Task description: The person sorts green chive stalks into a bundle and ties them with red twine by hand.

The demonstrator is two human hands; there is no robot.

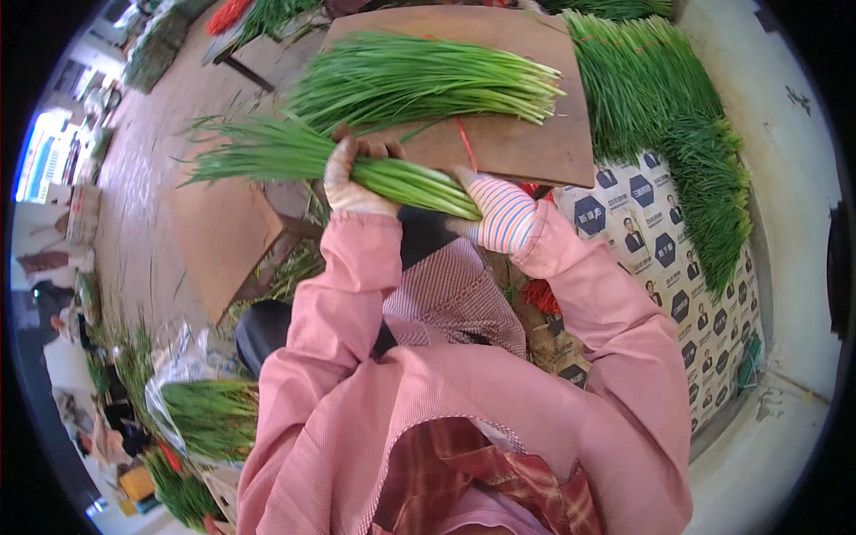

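A bunch of long green garlic chives (pixel 267 147) is held up in front of me, leafy tips to the left and pale stem ends to the right. My left hand (pixel 355 174), in a worn pale glove, is closed around its middle. At the stem ends, my right hand (pixel 501 212), in a striped glove, has its fingers and thumb closed about the bunch. Just beyond lies a larger pile of chives (pixel 428 78) on a brown board table (pixel 526 147). A red tie (pixel 466 143) hangs over the table's near edge.
More chive bundles (pixel 646 85) lie at the right, on a printed sheet (pixel 624 223) beside a pale wall (pixel 794 259). A brown board (pixel 218 241) stands left of my knees. Bagged chives (pixel 214 415) sit at lower left. Red ties (pixel 540 296) hang below my right forearm.
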